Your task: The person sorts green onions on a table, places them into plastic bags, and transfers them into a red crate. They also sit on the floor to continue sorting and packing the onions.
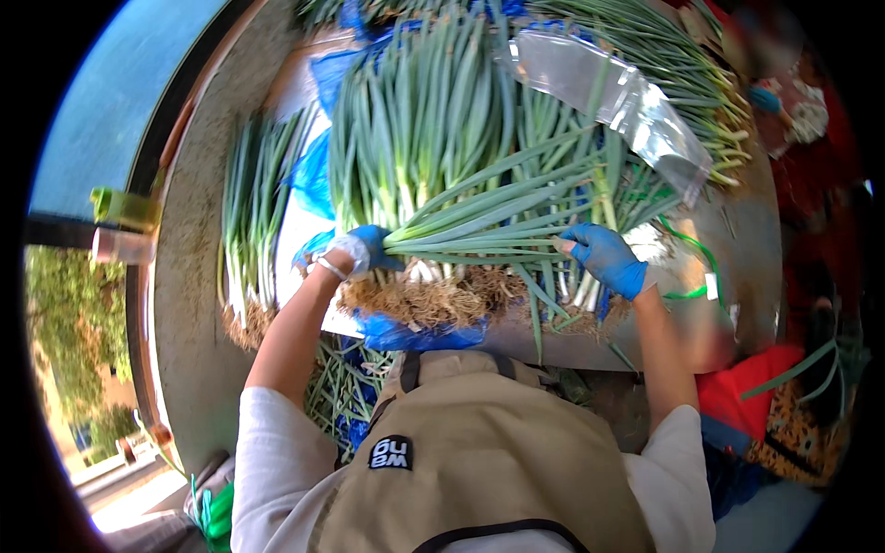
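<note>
My left hand (377, 247), in a blue glove, is closed around the lower part of a bunch of green onions (477, 225), whose leaves fan out to the right. At the leaves' right side is my right hand (600, 254), also blue-gloved, with thumb and fingers together at the leaves; a bare fingertip shows through the glove. Behind and beneath lies a large pile of green onions (422, 131), its roots (435, 297) towards me. The white ends held by my left hand are hidden.
A smaller onion bundle (252, 228) lies left. Clear plastic film (608, 97) lies across onions at the back right, with another heap (671, 90) beyond. A green strap (698, 259) lies right. Blue plastic (422, 333) hangs near the table edge. A gloved person (781, 104) is at far right.
</note>
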### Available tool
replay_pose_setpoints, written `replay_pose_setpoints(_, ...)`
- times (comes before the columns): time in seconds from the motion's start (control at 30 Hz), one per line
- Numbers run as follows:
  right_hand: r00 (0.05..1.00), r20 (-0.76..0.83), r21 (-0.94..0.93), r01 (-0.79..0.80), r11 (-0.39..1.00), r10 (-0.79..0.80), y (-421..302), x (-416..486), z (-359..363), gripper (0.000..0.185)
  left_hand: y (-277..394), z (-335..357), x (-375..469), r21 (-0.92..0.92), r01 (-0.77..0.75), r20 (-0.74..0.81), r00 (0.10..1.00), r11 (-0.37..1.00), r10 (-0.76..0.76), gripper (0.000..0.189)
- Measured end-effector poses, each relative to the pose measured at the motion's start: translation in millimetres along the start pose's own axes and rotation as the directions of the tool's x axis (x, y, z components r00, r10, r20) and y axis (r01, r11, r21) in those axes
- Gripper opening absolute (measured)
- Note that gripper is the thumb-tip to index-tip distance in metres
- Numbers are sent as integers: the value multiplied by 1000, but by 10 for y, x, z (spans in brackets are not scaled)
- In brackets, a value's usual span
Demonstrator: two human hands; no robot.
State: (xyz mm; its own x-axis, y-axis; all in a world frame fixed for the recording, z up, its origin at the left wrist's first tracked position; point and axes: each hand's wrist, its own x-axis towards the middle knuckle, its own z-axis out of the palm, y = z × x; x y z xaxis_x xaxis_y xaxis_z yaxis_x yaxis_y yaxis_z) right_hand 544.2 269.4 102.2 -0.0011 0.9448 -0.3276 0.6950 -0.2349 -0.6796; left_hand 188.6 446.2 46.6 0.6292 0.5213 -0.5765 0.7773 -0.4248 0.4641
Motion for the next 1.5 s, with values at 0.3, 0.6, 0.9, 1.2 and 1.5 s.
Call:
replay_pose_setpoints(0.3,938,81,-358,342,869,-336,-729,526,518,25,-35,17,15,-38,-20,11,1000,999,20,42)
replay_pose_setpoints(0.6,890,211,-146,436,888,-403,-1702,766,1515,24,-487,255,203,174,-68,-75,994,982,82,40)
replay_pose_setpoints(0.9,890,386,-349,384,855,-242,-901,134,1303,15,-5,-61,16,-10,10,43,999,1000,-9,44)
replay_pose_setpoints(1.2,918,-295,62,-257,964,264,332,-140,-538,29,66,-79,63,-51,72,135,989,996,-65,39)
replay_pose_setpoints(1.5,974,-28,-62,225,972,-227,422,615,-561,34,368,-255,-27,86,160,132,976,983,-170,45)
